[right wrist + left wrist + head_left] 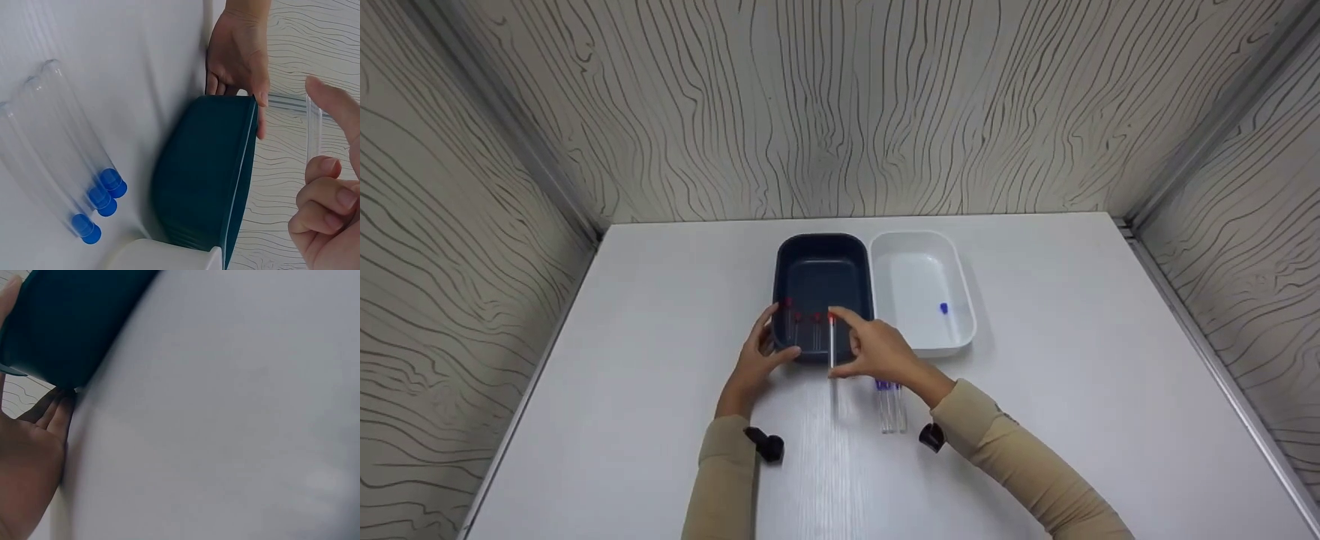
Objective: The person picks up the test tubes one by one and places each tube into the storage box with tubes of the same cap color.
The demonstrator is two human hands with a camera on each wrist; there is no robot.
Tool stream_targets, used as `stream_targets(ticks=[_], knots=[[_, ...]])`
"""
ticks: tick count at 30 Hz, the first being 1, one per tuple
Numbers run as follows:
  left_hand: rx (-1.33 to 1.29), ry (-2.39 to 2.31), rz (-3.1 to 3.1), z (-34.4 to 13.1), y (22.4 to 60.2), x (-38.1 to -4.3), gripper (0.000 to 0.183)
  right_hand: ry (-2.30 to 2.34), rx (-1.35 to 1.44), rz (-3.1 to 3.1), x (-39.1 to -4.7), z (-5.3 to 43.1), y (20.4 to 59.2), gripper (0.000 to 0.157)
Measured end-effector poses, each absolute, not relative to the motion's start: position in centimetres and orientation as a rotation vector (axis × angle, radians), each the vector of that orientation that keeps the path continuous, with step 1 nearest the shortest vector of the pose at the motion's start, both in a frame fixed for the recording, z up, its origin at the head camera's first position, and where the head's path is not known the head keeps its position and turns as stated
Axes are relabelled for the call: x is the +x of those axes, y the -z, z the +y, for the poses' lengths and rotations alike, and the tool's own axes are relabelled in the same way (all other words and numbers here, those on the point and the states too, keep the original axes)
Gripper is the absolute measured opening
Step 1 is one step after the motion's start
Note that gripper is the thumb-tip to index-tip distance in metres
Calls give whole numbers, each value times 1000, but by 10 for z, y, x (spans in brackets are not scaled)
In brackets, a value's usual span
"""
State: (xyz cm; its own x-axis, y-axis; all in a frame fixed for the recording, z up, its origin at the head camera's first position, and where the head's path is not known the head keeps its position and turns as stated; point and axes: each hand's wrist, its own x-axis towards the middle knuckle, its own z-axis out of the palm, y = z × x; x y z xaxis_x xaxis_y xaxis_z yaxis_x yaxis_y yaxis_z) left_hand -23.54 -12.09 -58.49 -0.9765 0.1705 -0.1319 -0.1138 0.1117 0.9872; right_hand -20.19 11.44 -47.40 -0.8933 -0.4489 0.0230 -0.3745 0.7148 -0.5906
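Observation:
My left hand (pixel 754 367) holds the near left corner of a dark blue tray (pixel 821 274), thumb at the rim and fingers along the outer side. Over that tray's near right part, my right hand (pixel 889 352) pinches a clear test tube (pixel 832 349) with a red cap between thumb and index finger. In the right wrist view this tube (pixel 314 129) stands clear of the tray, its cap hidden by the fingers. Several red-capped tubes lie inside the dark tray, their red caps (pixel 798 317) showing near the left hand.
Directly right of the dark tray stands a white tray (pixel 915 274), holding one tube with a blue cap (pixel 944 308). Three blue-capped tubes (pixel 73 124) lie side by side on the white table (pixel 675 337), in front of the trays. Patterned panels enclose the table's back and sides.

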Motion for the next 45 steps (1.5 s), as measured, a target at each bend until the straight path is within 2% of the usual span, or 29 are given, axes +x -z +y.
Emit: stream_targets(ticks=[6, 13, 25, 45], knots=[[87, -1962, 2150, -121, 561, -226, 89, 960, -632, 2788, -211, 111, 475, 92], [86, -1971, 2188, -122, 585, -236, 87, 1031, -566, 2734, -228, 111, 486, 94], [120, -2012, 2096, -121, 577, -235, 91, 1124, -492, 2683, -248, 109, 498, 96], [69, -1964, 2183, -122, 590, -237, 85, 1041, -402, 2732, -260, 91, 509, 95]])
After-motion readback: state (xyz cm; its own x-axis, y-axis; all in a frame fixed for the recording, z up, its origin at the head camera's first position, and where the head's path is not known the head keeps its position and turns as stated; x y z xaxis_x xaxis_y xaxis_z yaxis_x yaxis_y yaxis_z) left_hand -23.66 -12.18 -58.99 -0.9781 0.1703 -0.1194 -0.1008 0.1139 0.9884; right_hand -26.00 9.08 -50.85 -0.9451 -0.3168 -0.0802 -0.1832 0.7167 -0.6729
